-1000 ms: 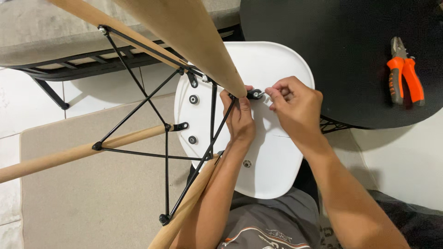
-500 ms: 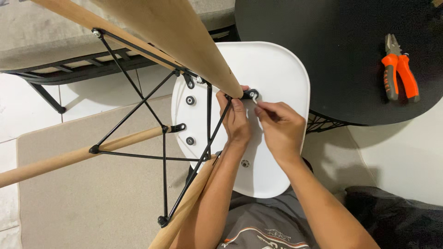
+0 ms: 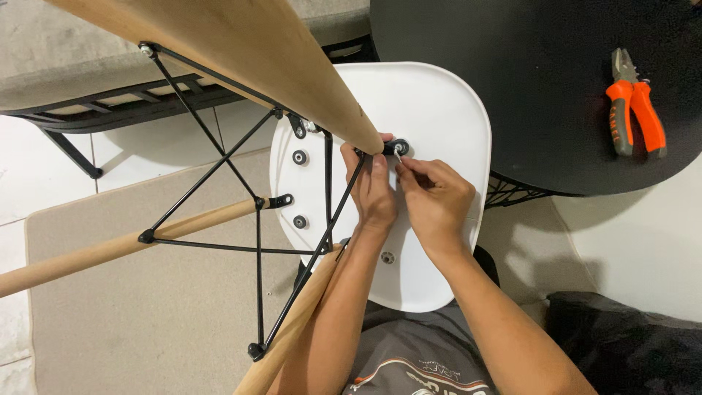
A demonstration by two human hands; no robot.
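Chair seat: white plastic seat shell (image 3: 431, 110), turned underside up, resting across the person's lap and reaching toward the round table.
Leg frame: black wire frame (image 3: 256, 219) with wooden legs (image 3: 241, 44), standing up off the shell toward the camera; one leg crosses the top of the view, another runs out to the left, a third runs down beside the left forearm.
Fastening point: black bracket with a small screw (image 3: 397, 149), at the foot of the upper leg, on the upper middle of the shell.
Left hand: left hand (image 3: 374, 192) lies on the shell just below the bracket, fingers curled narrow, fingertips touching the bracket and frame rod.
Right hand: right hand (image 3: 436, 199) sits beside the left, touching it; thumb and forefinger are pinched narrow on the small screw.
Other mounts: two black washers (image 3: 300, 157) on the shell's left side, apart from the hands.
Table: round black table (image 3: 512, 88), upper right.
Tool: orange-handled pliers (image 3: 635, 104) lie on the table, well apart from both hands.
Floor: beige rug (image 3: 131, 322) over white tiles.
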